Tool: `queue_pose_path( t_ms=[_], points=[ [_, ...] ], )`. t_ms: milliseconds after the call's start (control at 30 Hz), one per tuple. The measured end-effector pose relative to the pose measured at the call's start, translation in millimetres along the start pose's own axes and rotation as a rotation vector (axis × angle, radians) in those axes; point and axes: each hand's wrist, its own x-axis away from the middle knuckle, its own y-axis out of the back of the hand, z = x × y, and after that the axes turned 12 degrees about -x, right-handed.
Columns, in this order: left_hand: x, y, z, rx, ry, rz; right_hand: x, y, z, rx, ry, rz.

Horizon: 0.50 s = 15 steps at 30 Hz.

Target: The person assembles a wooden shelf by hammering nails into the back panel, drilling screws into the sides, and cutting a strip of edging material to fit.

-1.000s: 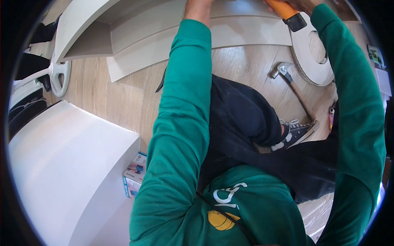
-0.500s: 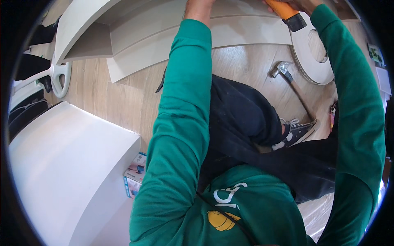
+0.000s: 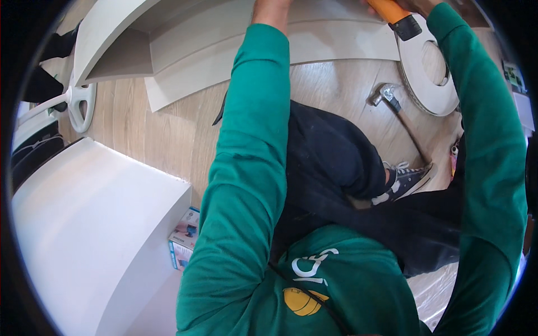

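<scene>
My right hand (image 3: 419,5) is at the top edge, mostly cut off, with its fingers wrapped round the orange handle of a cordless power tool (image 3: 390,11). The tool's black battery base (image 3: 406,27) points down toward me; its working end is out of the picture. My left hand (image 3: 273,9) reaches over a curved, pale panel structure (image 3: 342,40). Only its wrist end shows, so its fingers and anything in them are hidden. A claw hammer (image 3: 401,115) lies on the floor beside my shoe (image 3: 404,182).
A pale ring-shaped board (image 3: 416,92) lies right of the curved panel. At the left stands a white curved piece (image 3: 95,224), with a printed box (image 3: 184,238) against it. Farther left are a white plastic frame (image 3: 82,106) and another person's dark-clothed leg (image 3: 46,84).
The orange tool has shifted slightly up and to the right with my right hand. My left arm has barely moved. The other person's leg at the far left has moved a little leftward.
</scene>
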Motion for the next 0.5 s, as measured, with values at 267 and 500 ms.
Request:
queue_pose_path(
  t_ms=[267,500],
  points=[
    [-3,2,9,-0.184,-0.096,0.035,-10,0,-11,0.005,0.144,0.076],
    [-2,-1,-4,-0.092,0.032,0.141,-15,8,-19,-0.048,0.015,0.015]
  ],
)
